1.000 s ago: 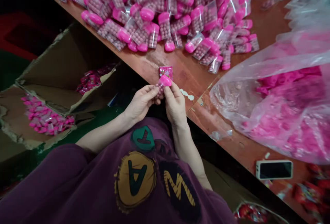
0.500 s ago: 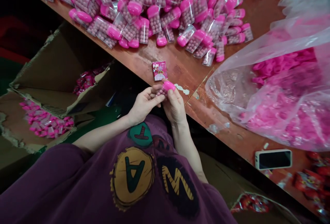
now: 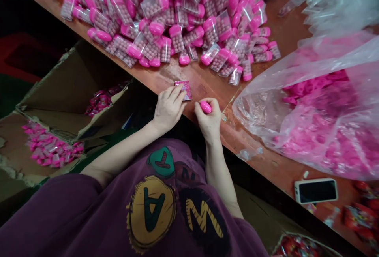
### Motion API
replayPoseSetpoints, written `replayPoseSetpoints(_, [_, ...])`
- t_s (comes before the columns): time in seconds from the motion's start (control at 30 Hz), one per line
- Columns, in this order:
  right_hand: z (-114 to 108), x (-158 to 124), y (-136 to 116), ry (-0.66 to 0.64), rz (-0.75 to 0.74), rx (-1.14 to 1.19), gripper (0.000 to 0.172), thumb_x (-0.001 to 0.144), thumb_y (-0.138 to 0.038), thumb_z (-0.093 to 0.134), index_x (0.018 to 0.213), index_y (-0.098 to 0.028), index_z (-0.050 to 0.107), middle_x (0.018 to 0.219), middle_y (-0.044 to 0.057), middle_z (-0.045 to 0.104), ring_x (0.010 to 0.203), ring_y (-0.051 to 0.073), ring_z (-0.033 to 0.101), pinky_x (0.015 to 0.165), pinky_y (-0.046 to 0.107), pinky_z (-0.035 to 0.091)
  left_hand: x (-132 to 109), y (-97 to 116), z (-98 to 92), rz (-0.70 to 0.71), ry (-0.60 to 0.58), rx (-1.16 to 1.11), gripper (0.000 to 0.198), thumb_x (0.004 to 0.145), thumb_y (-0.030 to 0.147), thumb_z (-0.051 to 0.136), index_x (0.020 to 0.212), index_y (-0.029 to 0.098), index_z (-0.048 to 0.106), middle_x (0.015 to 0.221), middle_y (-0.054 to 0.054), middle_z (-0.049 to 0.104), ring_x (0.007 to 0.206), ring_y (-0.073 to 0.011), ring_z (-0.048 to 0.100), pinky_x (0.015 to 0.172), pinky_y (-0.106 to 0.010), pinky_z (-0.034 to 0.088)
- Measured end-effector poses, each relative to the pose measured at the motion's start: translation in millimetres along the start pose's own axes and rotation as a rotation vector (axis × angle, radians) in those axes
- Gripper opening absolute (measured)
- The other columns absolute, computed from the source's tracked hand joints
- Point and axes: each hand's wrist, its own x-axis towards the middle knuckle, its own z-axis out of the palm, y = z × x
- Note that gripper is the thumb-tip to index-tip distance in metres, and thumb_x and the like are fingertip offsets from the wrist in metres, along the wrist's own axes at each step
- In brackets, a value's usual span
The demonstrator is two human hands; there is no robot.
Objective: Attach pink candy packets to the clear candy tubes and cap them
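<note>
My left hand [image 3: 169, 107] reaches onto the table edge, its fingers stretched over a small pink printed packet or label stack [image 3: 186, 90]. The fingertips touch it and cover its left part. To the right, my right hand [image 3: 209, 119] is closed round a candy container, whose glossy pink cap [image 3: 205, 107] shows between thumb and fingers. The body of that container is hidden in the hand. Beyond both hands lies a heap of clear candy containers [image 3: 177, 40] with pink caps and small pink balls inside.
A clear plastic bag [image 3: 257, 107] of pink caps lies at the right, with clear empty containers [image 3: 340, 0] behind it. A phone [image 3: 316, 191] rests near the front edge. Cardboard boxes [image 3: 53, 107] at the left hold pink packages. Red wrapped packages [image 3: 359, 217] lie at the lower right.
My left hand has let go of the candy container and moved forward onto the pink printed packet. My right hand has shifted right, keeping the container. The view has tilted slightly.
</note>
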Motion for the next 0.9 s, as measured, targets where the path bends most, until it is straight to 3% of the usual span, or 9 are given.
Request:
replayPoseSetpoints(0.1, [7,2,-3,-0.023,-0.072,-0.094,0.01,0.091,-0.031,0.068,0.09,-0.024,0.061,0.082,-0.003,0.067,0.073,0.013,0.06,0.074,0.029,0.052,14,1,11.3,0.037,-0.132,0.115,0.052,0.108,0.029,0.048,0.155,0.009,0.056,0.17,-0.022,0.043,0.16,-0.0394,0.039,0.121,-0.059,0.037])
replayPoseSetpoints(0.2, [11,-1,0,-0.039,-0.079,-0.097,0.01,0.092,-0.031,0.067,0.092,-0.024,0.061,0.084,-0.003,0.067,0.073,0.014,0.061,0.074,0.029,0.052,15,-2,21.0,0.038,-0.16,0.085,0.05,0.11,0.022,0.038,0.155,0.01,0.056,0.168,-0.022,0.045,0.161,-0.0371,0.038,0.123,-0.061,0.035])
replayPoseSetpoints(0.4, [11,-6,11,0.047,0.055,0.13,0.02,0.094,-0.043,0.073,0.093,-0.025,0.063,0.084,-0.004,0.068,0.076,0.013,0.062,0.078,0.028,0.053,1,-12,31.8,0.032,0.016,-0.279,0.032,0.104,0.02,0.053,0.126,0.018,0.075,0.15,-0.019,0.067,0.15,-0.0358,0.055,0.13,-0.066,0.022])
replayPoseSetpoints(0.6, [4,-11,-7,-0.008,0.264,0.44,0.033,0.087,-0.051,0.081,0.091,-0.025,0.062,0.077,-0.005,0.07,0.059,0.009,0.055,0.063,0.025,0.051,-8,-7,19.1,0.0,0.091,-0.447,0.019,0.1,0.03,0.065,0.114,0.024,0.077,0.146,-0.013,0.071,0.152,-0.0342,0.053,0.132,-0.068,0.005])
replayPoseSetpoints(0.77, [1,-13,-6,-0.051,0.407,0.649,0.043,0.071,-0.044,0.094,0.095,-0.026,0.062,0.074,-0.009,0.062,0.059,0.008,0.053,0.062,0.025,0.053,-17,-5,15.0,0.079,0.001,-0.508,0.026,0.098,0.04,0.07,0.12,0.028,0.077,0.149,-0.012,0.069,0.153,-0.0343,0.052,0.132,-0.065,0.012])
replayPoseSetpoints(0.9, [-8,-18,1,0.016,0.317,0.573,0.037,0.076,-0.037,0.091,0.098,-0.028,0.063,0.09,-0.006,0.065,0.077,0.011,0.062,0.075,0.026,0.057,-29,3,8.4,0.066,-0.013,-0.562,0.047,0.087,0.053,0.082,0.123,0.024,0.076,0.15,-0.017,0.067,0.146,-0.0368,0.057,0.125,-0.056,0.035])
